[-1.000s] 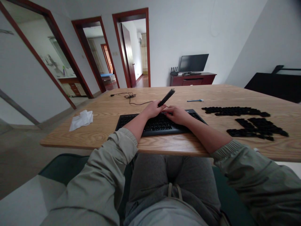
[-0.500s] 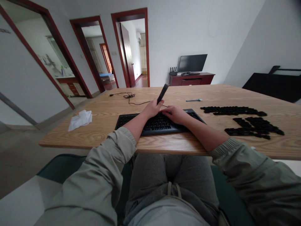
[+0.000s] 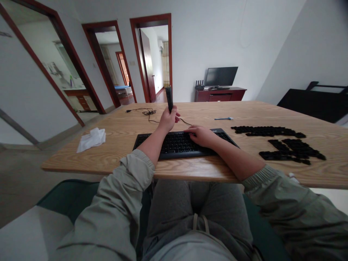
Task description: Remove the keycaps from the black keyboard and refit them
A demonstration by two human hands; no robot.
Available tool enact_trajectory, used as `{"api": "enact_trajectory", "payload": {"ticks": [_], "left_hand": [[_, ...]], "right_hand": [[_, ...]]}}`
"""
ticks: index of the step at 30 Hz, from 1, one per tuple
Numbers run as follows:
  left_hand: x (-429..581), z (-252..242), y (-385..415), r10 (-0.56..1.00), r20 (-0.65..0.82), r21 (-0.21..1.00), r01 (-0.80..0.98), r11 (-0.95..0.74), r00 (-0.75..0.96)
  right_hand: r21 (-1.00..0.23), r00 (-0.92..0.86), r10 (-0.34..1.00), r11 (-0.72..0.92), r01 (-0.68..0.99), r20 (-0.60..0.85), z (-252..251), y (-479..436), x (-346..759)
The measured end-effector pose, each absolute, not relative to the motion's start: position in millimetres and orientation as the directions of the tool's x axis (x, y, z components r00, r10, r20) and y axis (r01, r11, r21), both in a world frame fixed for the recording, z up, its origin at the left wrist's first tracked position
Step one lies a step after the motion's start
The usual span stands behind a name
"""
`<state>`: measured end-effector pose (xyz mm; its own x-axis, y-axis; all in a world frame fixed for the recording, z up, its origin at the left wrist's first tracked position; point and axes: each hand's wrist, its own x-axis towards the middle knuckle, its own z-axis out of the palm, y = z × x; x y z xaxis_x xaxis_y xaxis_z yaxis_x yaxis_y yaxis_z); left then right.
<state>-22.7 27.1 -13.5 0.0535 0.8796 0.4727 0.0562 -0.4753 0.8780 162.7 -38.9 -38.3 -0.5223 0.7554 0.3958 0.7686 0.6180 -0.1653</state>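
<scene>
- Black cylindrical tool [image 3: 169, 98] stands nearly upright in the left hand [image 3: 168, 120], whose fingers clench its lower half; that hand is raised over the far side of the wooden counter [image 3: 114, 159], just beyond the keyboard.
- Right hand [image 3: 201, 136] is relaxed and holds nothing, its fingers resting on the keys of a black keyboard [image 3: 176, 145].
- Keyboard lies near the counter's front edge, with the right forearm across its right side and the left forearm just beside its left end.
- Small black keycaps [image 3: 285, 154] lie in 2 rough clusters on the counter, to the right of the keyboard and well apart from the left hand.
- Thin black cable [image 3: 149, 112] lies loosely coiled beyond the keyboard, near the left hand.
- Crumpled white tissue [image 3: 91, 140] sits on the counter, left of the keyboard.
- Blue-and-white slim stick [image 3: 223, 118] lies on the far side of the counter, beyond the keycaps.
- Dark red cabinet [image 3: 220, 94] stands past the counter, carrying a flat monitor [image 3: 220, 76] and a black router [image 3: 199, 84].
</scene>
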Motion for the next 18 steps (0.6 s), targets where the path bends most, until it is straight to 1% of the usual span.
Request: {"api": "enact_trajectory", "payload": {"ticks": [2, 7, 9, 11, 13, 14, 16, 18], "left_hand": [[-22.3, -14.1, 26.2, 0.873, 0.483, 0.871, 0.058, -0.487, 0.075], [-23.7, -15.2, 25.0, 0.867, 0.485, 0.862, 0.102, -0.496, 0.119], [-24.4, -14.8, 24.8, 0.871, 0.476, 0.863, 0.127, -0.489, 0.117], [-25.1, -14.2, 24.6, 0.874, 0.471, 0.864, 0.137, -0.484, 0.117], [-25.6, -13.8, 24.2, 0.870, 0.477, 0.861, 0.134, -0.491, 0.120], [-25.8, -13.7, 23.8, 0.868, 0.481, 0.858, 0.135, -0.495, 0.126], [-26.1, -13.9, 23.0, 0.864, 0.483, 0.853, 0.146, -0.501, 0.140], [-26.5, -14.5, 22.3, 0.861, 0.483, 0.850, 0.151, -0.504, 0.156]], "right_hand": [[-0.122, -0.500, 0.793, 0.567, 0.815, 0.347, -32.3, -40.3, 159.9], [-0.007, -0.439, 0.842, 0.465, 0.886, 0.313, -18.6, -43.9, 163.1], [-0.005, -0.430, 0.849, 0.453, 0.891, 0.309, -13.5, -41.6, 175.1], [-0.027, -0.417, 0.854, 0.446, 0.895, 0.310, -6.7, -36.8, 197.6], [-0.054, -0.373, 0.883, 0.403, 0.914, 0.286, 1.9, -31.5, 231.8], [-0.063, -0.318, 0.912, 0.345, 0.936, 0.259, 6.6, -29.4, 252.8], [-0.094, -0.157, 0.973, 0.174, 0.980, 0.169, 15.8, -27.8, 300.8], [-0.111, -0.042, 0.991, 0.056, 0.992, 0.128, 23.0, -31.2, 352.2]]}}
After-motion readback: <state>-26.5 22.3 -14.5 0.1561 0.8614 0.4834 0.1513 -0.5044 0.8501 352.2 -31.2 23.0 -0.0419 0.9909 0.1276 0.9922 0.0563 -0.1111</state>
